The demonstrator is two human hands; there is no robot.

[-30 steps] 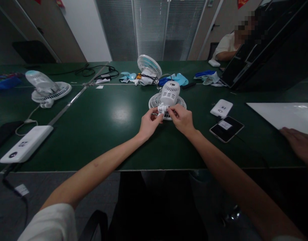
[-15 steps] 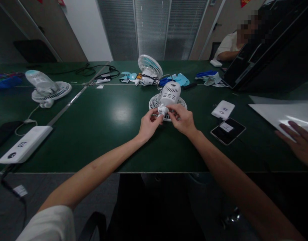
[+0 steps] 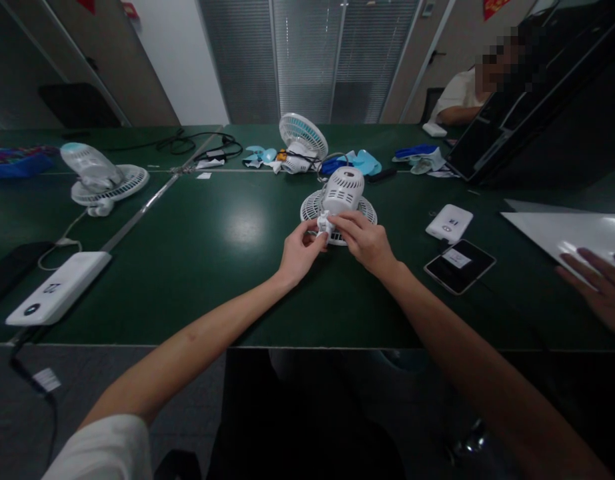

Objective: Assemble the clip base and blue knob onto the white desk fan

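Observation:
A small white fan [image 3: 341, 193] lies face down on the green table [image 3: 207, 267], its grille flat and its motor housing pointing up. My left hand [image 3: 298, 253] pinches a small white bracket [image 3: 324, 222] at the near side of the housing. My right hand [image 3: 366, 241] is closed on the same white part from the right, thumb and fingers pressed to it. Both hands touch each other's work point at the fan's base.
A second white fan [image 3: 105, 180] lies at the left, a third [image 3: 301, 140] stands behind with blue blades and cables. A white power bank [image 3: 57, 293] is near left; a white device [image 3: 449, 222] and phone [image 3: 459, 265] near right. Another person's hand [image 3: 595, 280] rests by a white sheet [image 3: 562, 230].
My hands stay at the fan's bracket, fingers shifting slightly on it. The other person's hand at the right moved up onto the edge of the white sheet.

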